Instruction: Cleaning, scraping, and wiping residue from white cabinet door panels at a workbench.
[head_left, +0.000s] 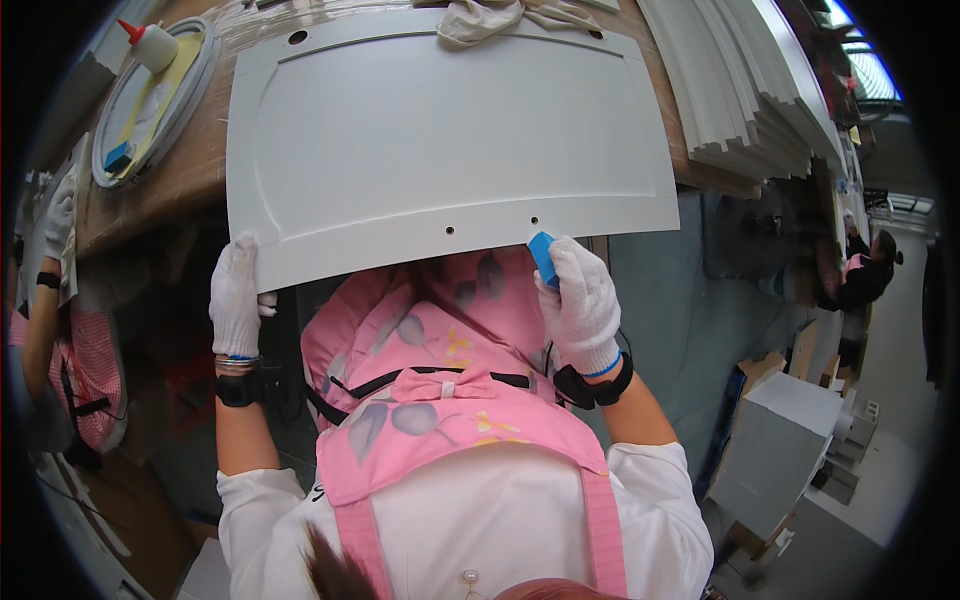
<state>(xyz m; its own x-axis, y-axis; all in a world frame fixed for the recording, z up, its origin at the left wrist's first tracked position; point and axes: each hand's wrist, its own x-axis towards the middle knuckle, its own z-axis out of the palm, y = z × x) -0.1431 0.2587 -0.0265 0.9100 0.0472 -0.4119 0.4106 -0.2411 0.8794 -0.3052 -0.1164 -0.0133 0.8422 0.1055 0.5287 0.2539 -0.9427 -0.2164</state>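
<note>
The right grip (583,300) is closed around a small blue block (543,258), with the fingers bent and only a bit of the block poking out. From where I watch, the tip of the block is at the near edge of the white panel (450,140), just below one of the two little holes (534,220). I can't tell how hard it pushes. The left grip (236,295) is at the panel's near left corner, with its fingertips up against the side. I can't tell if it is squeezing the corner or just resting there. The panel lies on the brown counter (170,200), and its near edge sticks out past it.

To rub this edge well, I think I would want the block flat, with soft, even pushes and long, smooth strokes. I would go gently by the holes and the corners, so nothing gets chipped or too round. The left grip should hold the corner steady, because the part that sticks out could wobble.
</note>
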